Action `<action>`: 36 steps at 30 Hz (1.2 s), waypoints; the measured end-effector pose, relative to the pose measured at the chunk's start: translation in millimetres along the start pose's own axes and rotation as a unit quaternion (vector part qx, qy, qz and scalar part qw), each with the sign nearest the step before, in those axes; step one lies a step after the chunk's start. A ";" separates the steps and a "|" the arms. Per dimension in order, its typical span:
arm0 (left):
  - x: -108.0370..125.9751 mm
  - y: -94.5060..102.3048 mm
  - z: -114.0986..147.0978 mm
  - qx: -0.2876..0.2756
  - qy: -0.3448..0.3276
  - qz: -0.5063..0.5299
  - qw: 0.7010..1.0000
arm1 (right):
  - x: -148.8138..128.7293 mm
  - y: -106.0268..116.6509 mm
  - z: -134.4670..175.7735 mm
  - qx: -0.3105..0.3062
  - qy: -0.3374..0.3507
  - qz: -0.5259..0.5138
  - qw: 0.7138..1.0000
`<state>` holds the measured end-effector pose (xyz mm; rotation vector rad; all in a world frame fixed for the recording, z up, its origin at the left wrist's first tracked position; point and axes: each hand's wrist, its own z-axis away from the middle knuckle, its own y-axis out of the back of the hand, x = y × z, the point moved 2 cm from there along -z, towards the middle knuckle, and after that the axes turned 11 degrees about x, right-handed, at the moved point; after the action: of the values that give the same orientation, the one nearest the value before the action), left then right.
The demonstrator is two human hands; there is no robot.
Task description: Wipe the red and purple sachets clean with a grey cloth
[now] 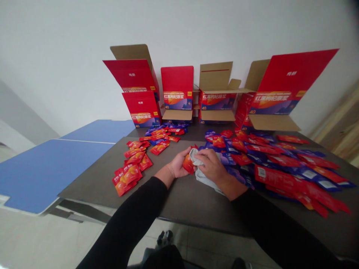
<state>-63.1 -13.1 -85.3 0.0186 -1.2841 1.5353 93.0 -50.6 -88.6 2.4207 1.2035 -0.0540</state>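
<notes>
My left hand (179,164) is closed around a red and orange sachet (187,164), held above the dark table. In my right hand (211,164) is a light grey cloth (206,178), bunched at the fingertips and pressed against the sachet's face. The rest of the cloth hangs below my right hand to the tabletop. Left of my hands lies a loose row of red sachets (129,175), some overlapping. To the right spreads a large pile of red and purple-blue sachets (280,158), part of it behind my right forearm.
Several red printed cardboard boxes stand along the wall, among them a left box (143,110) and a right box (275,101) with raised flaps. A mixed heap of sachets (164,132) lies before them. A blue table (92,157) adjoins the dark table (174,203) at left.
</notes>
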 end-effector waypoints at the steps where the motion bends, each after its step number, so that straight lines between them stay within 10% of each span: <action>1: -0.6 -0.7 0.4 0.004 0.004 0.000 1.000 | -6.4 -1.6 0.7 -0.017 0.026 -0.013 0.999; 12: -4.1 -1.9 0.1 0.002 0.053 0.035 0.998 | -19.2 -16.0 -0.2 -0.122 0.114 -0.075 0.983; 36: -11.8 -1.7 5.7 -0.001 -0.035 -0.139 0.990 | 30.9 -11.2 3.6 0.079 -0.147 0.055 0.984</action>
<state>-60.3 -25.5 -88.7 0.2420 -1.2791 1.3019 104.2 -22.9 -102.8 2.4985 0.9618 -0.4726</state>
